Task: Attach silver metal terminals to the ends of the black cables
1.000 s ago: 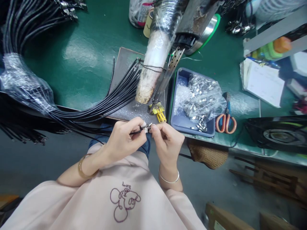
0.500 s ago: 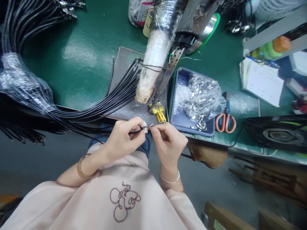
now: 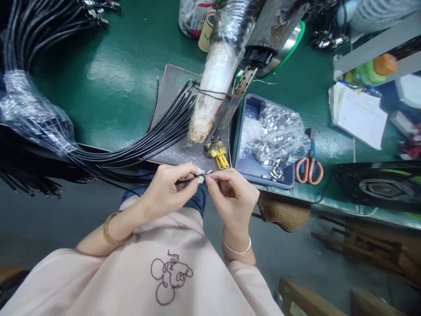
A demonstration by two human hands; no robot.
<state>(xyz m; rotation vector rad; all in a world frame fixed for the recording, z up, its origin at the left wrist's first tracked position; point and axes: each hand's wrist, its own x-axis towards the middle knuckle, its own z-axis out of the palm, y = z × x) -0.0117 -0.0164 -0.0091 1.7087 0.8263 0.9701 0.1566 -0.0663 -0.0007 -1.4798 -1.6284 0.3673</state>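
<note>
Between thumb and forefinger, my left hand (image 3: 174, 188) pinches a black cable (image 3: 186, 180) close to its end, with white wrapping on the fingertips. My right hand (image 3: 233, 193) is closed in a pinch at the cable's tip, where fine bare wire ends show; whether it grips them or a tiny part is hidden by the fingers. Just beyond the hands lies a yellow-handled cutter (image 3: 221, 158) on a dark board (image 3: 171, 151). A bundle of black cables (image 3: 131, 151) runs from the left onto this board, their ends under the white wrapped tube (image 3: 208, 92).
A perforated metal nozzle (image 3: 238, 98) hangs over the board. To the right are a blue tray (image 3: 241, 164) with bagged metal pieces (image 3: 279, 134) and orange-handled scissors (image 3: 309, 169). Plastic film (image 3: 36, 114) wraps the cables at left. A woven seat (image 3: 284, 215) is below the table edge.
My right hand has shifted slightly right, and a little more of the cable end shows between the fingertips. The left hand keeps its pinch on the cable.
</note>
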